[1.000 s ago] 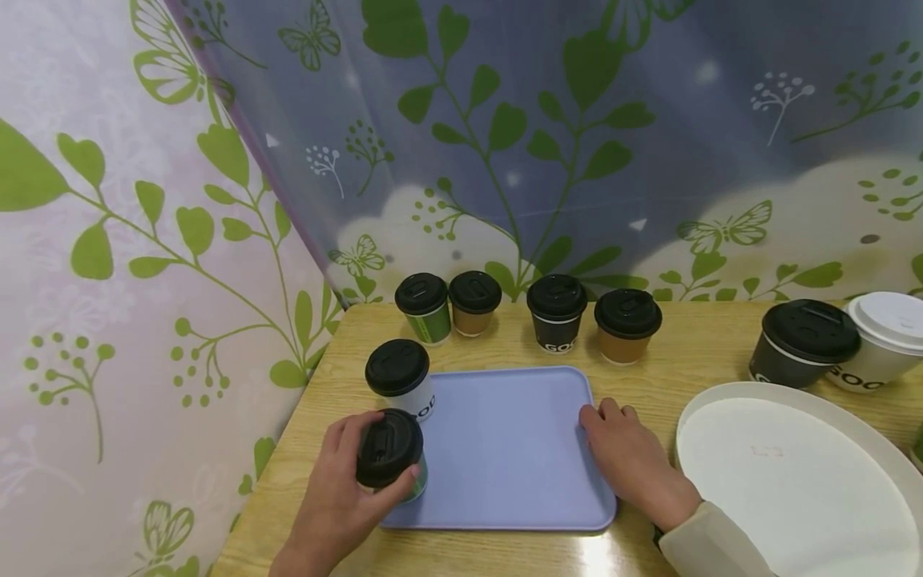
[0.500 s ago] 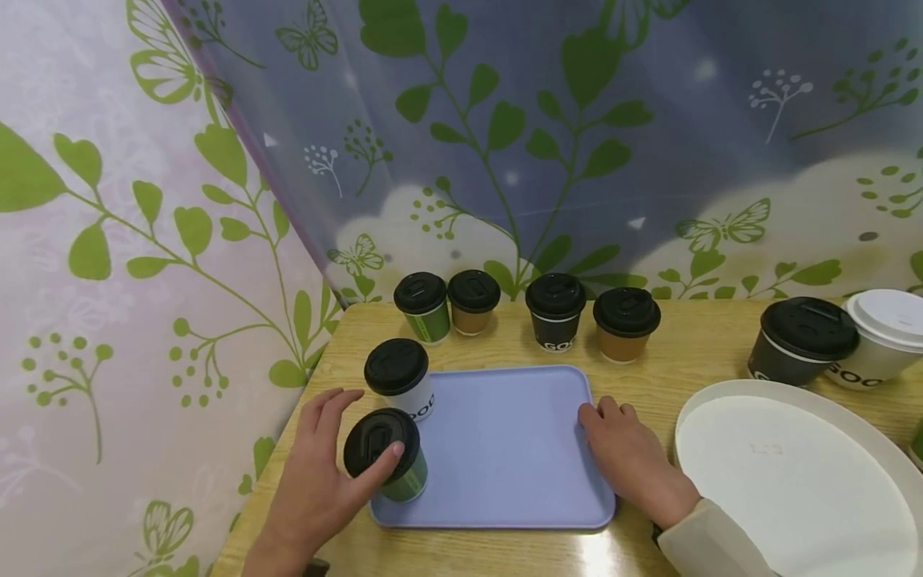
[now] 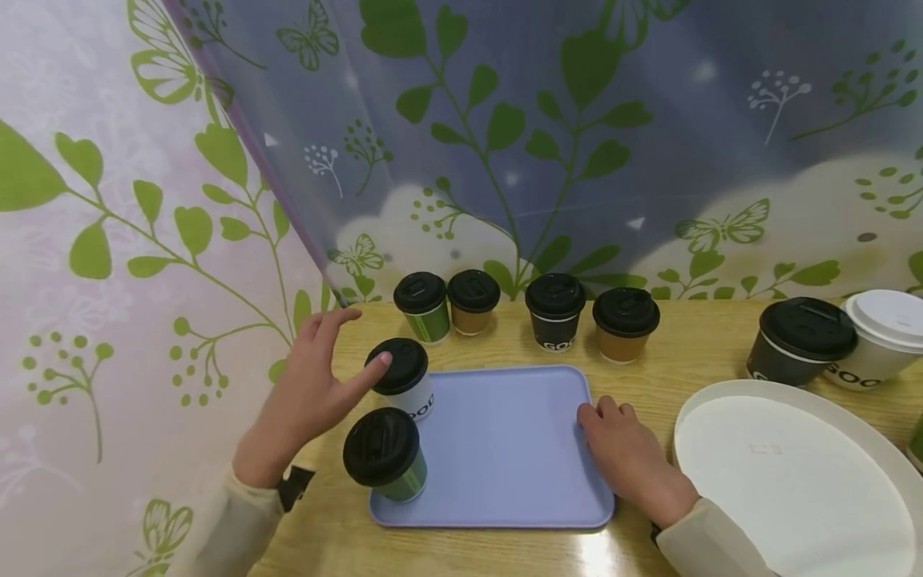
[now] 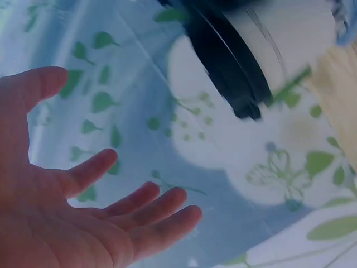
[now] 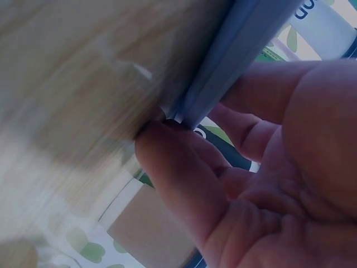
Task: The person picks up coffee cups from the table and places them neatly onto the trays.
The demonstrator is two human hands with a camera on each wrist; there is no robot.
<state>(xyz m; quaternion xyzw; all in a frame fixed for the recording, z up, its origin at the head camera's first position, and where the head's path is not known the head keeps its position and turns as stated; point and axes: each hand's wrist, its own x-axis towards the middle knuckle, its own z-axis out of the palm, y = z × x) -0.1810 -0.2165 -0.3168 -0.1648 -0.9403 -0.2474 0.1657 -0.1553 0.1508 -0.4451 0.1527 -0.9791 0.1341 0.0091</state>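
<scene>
A lavender tray (image 3: 512, 449) lies on the wooden table. On its left side stand a green cup (image 3: 404, 479) in front and a white cup (image 3: 411, 398) behind, both with black lids. My left hand (image 3: 306, 393) is spread beside the white cup, its thumb overlapping that lid in the head view. The left wrist view shows this palm (image 4: 61, 223) with nothing in it and a lidded cup (image 4: 268, 44) beyond the fingers. At the tray's right edge my right hand (image 3: 627, 461) pinches the rim between thumb and curled fingers, as the right wrist view (image 5: 223, 151) also shows.
Along the back stand a green cup (image 3: 429, 320), two brown cups (image 3: 472, 320) and a black cup (image 3: 557, 328). A large white round tray (image 3: 793, 473) lies at the right, with a black cup (image 3: 782, 359) and a white-lidded cup (image 3: 865, 365) behind it. A patterned curtain (image 3: 505, 160) borders the table.
My left hand has let go of the green cup, leaving it on the tray's front left corner, and has moved up and left to the white cup. The right hand has stayed put.
</scene>
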